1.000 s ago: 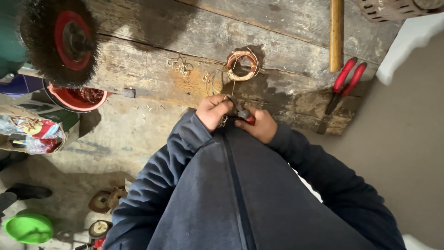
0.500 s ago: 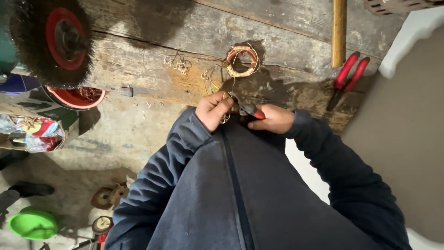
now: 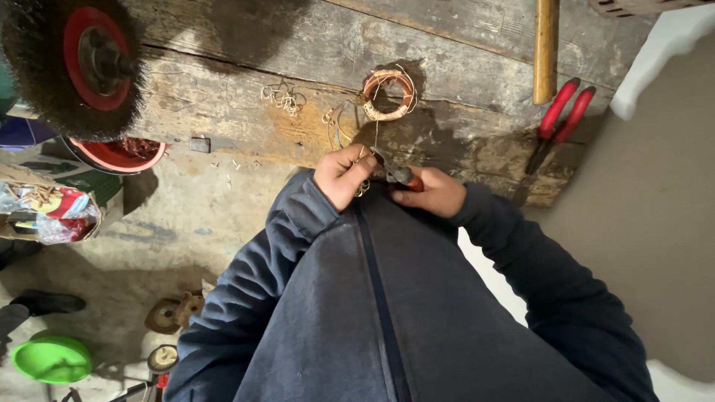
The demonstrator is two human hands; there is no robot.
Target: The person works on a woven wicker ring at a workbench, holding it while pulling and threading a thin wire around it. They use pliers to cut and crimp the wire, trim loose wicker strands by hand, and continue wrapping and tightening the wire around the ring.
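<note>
While the left hand [image 3: 341, 177] pinches thin copper wire [image 3: 363, 158], the right hand [image 3: 430, 193] clasps red-handled pliers [image 3: 401, 176].

Two hands: left hand [image 3: 341, 177], right hand [image 3: 432, 192]. One copper wire coil [image 3: 388, 94]. Two red-handled pliers: one held [image 3: 401, 176], one lying on the surface [image 3: 560, 119]. One wire brush wheel [image 3: 78, 63]. One wooden handle [image 3: 546, 48]. One green bowl [image 3: 51, 359].
</note>
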